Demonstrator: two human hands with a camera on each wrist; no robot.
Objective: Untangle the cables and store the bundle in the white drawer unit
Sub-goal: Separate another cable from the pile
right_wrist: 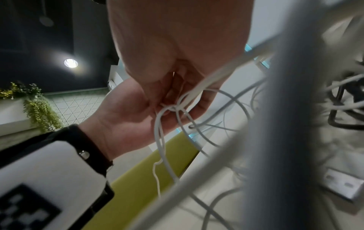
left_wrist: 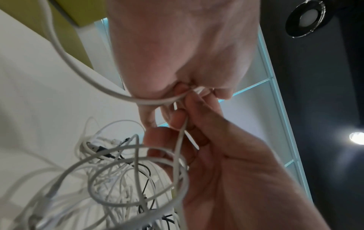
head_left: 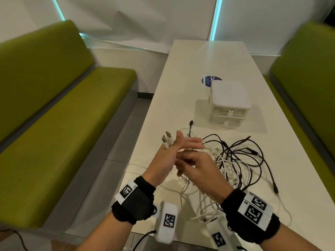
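Note:
A tangle of black and white cables (head_left: 235, 156) lies on the white table (head_left: 199, 66), in front of the white drawer unit (head_left: 228, 104), whose two drawers are closed. My left hand (head_left: 181, 145) is raised over the table's left edge with its fingers stretched to the right. Its thumb pinches white cables whose two USB plugs (head_left: 167, 139) stick up. My right hand (head_left: 190, 164) sits just beside it, fingers curled round a white cable (left_wrist: 178, 155) that runs down into the tangle (left_wrist: 110, 171). Thin white loops (right_wrist: 167, 112) cross where both hands meet.
Green benches (head_left: 63, 105) flank the table on both sides. A round blue sticker (head_left: 208, 80) lies behind the drawer unit. A loose black plug (head_left: 191, 122) points toward the unit. A white socket panel (right_wrist: 342, 183) sits in the table near the cables.

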